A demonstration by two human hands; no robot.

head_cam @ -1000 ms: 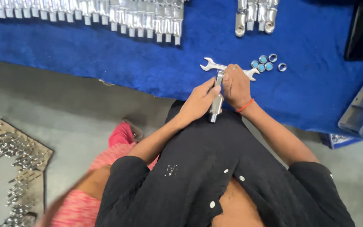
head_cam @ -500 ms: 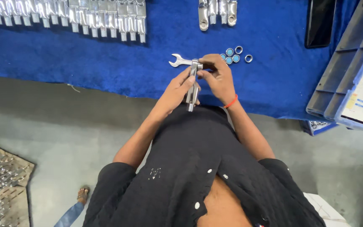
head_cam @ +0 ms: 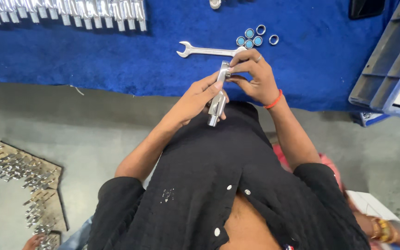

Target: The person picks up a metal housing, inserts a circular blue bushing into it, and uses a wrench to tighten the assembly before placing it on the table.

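Note:
My left hand [head_cam: 200,96] grips the shaft of a shiny metal wrench [head_cam: 218,99], held nearly upright in front of my black shirt. My right hand [head_cam: 254,76], with an orange band at the wrist, pinches the wrench's upper head between thumb and fingers. Just beyond my hands, a second silver wrench [head_cam: 204,50] lies flat on the blue cloth [head_cam: 116,60]. Several small rings [head_cam: 254,37], some with blue centres, sit in a cluster beside it.
A row of shiny metal tools [head_cam: 65,11] lines the far left of the cloth. A grey plastic crate [head_cam: 383,65] stands at the right. On the floor at left, a board [head_cam: 28,180] holds several wrenches. Another person's hand [head_cam: 390,231] with bangles shows at bottom right.
The view has shifted, so the cloth and crate sit differently in frame. My hands stay together on the wrench, now held slightly nearer my chest.

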